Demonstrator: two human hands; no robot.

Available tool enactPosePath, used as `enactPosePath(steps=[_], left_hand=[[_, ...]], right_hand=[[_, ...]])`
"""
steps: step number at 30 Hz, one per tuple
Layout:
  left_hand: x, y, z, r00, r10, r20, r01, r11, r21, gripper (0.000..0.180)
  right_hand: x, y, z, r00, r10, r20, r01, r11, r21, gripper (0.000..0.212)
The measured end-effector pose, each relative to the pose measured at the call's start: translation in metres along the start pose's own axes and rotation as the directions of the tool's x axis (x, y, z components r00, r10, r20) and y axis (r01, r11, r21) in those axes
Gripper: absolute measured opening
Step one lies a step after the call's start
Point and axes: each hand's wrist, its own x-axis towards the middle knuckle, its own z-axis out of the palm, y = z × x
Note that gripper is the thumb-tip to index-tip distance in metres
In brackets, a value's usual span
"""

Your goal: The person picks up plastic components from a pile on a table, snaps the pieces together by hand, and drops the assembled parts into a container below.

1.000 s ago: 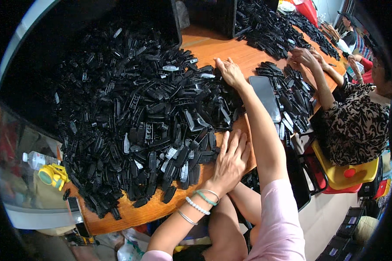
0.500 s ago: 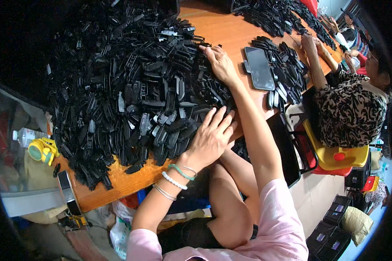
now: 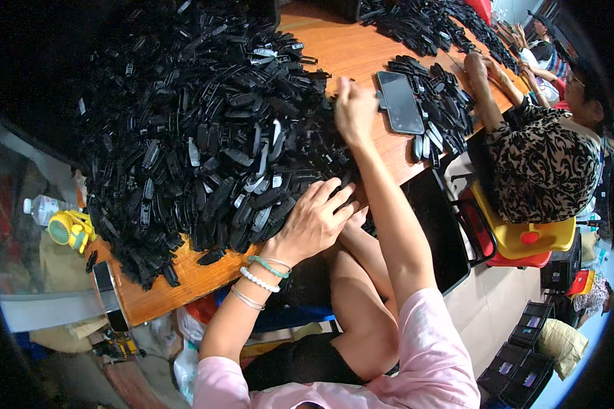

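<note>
Black parts point(image 3: 204, 146) on table point(image 3: 331, 44); tiled floor point(image 3: 487, 300)

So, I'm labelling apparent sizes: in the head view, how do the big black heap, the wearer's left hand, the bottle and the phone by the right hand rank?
1. Big black heap
2. Left hand
3. Phone
4. Bottle, partly hidden

The person wears a light pink shirt point(image 3: 307, 395). Its left sleeve point(image 3: 219, 378) and right sleeve point(image 3: 429, 327) are short and loose, and the right one has some paler patches. Behind the left hand point(image 3: 313, 218) there is a row of bands. First comes a thin, shiny ring point(image 3: 279, 262), next a green bangle point(image 3: 271, 271), then a string of round white beads point(image 3: 259, 281), and last a thin silver band point(image 3: 249, 301). Black cloth point(image 3: 307, 361), which looks like shorts, covers the lap, and the legs point(image 3: 361, 320) are bare below it.
</note>
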Motion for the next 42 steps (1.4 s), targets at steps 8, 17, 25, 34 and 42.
enactPosePath(steps=[8, 17, 25, 34, 42], left_hand=[[0.005, 0.003, 0.010, 0.999, 0.027, -0.044, -0.024, 0.998, 0.063, 0.022], [0.007, 0.009, 0.012, 0.997, 0.065, -0.045, -0.058, 0.989, 0.136, 0.024], [0.006, 0.004, 0.013, 0.997, 0.055, -0.057, -0.045, 0.986, 0.161, 0.028], [-0.001, 0.012, 0.007, 0.992, 0.126, 0.013, -0.125, 0.963, 0.239, 0.036], [-0.002, 0.020, 0.002, 0.992, 0.102, -0.076, -0.087, 0.980, 0.181, 0.039]], right_hand=[[0.013, 0.056, -0.011, 0.986, -0.019, -0.164, 0.051, 0.979, 0.196, 0.037], [0.022, 0.048, -0.006, 0.961, 0.140, -0.238, 0.052, 0.753, 0.656, 0.041], [-0.022, 0.073, -0.080, 0.975, -0.079, 0.208, 0.025, 0.967, 0.252, 0.017], [-0.040, 0.073, -0.079, 0.820, -0.514, 0.250, 0.556, 0.820, -0.137, 0.025], [-0.042, 0.082, -0.104, 0.838, -0.524, 0.153, 0.546, 0.802, -0.243, 0.010]])
